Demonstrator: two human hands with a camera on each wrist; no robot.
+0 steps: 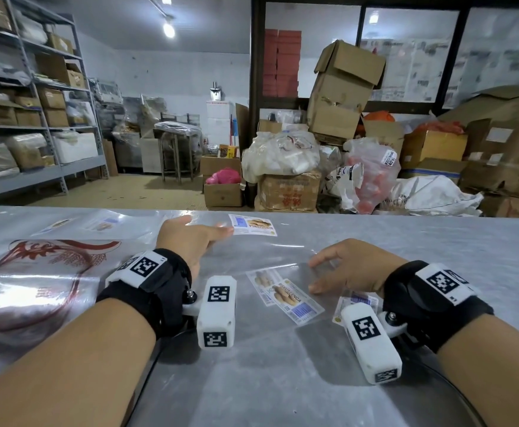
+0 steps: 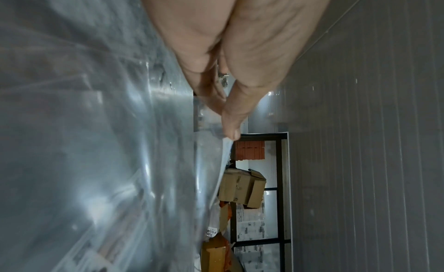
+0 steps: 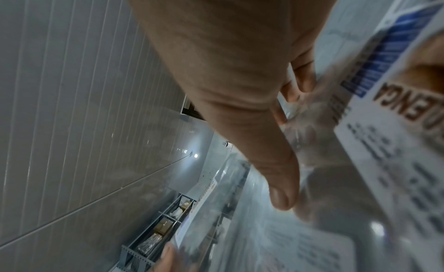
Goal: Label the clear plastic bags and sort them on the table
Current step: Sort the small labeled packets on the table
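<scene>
Pressing clear plastic bag (image 1: 252,257) flat on table (image 1: 406,248) | left hand (image 1: 190,238) spread, fingertips at far label (image 1: 253,225) | right hand (image 1: 353,266) spread beside near labels (image 1: 295,300) | advice: smooth outward, avoid creases

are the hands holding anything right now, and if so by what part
Nothing is gripped. The left hand lies flat on a clear plastic bag, fingertips by the far label. The right hand rests spread fingertips on that bag's near right part.
</scene>
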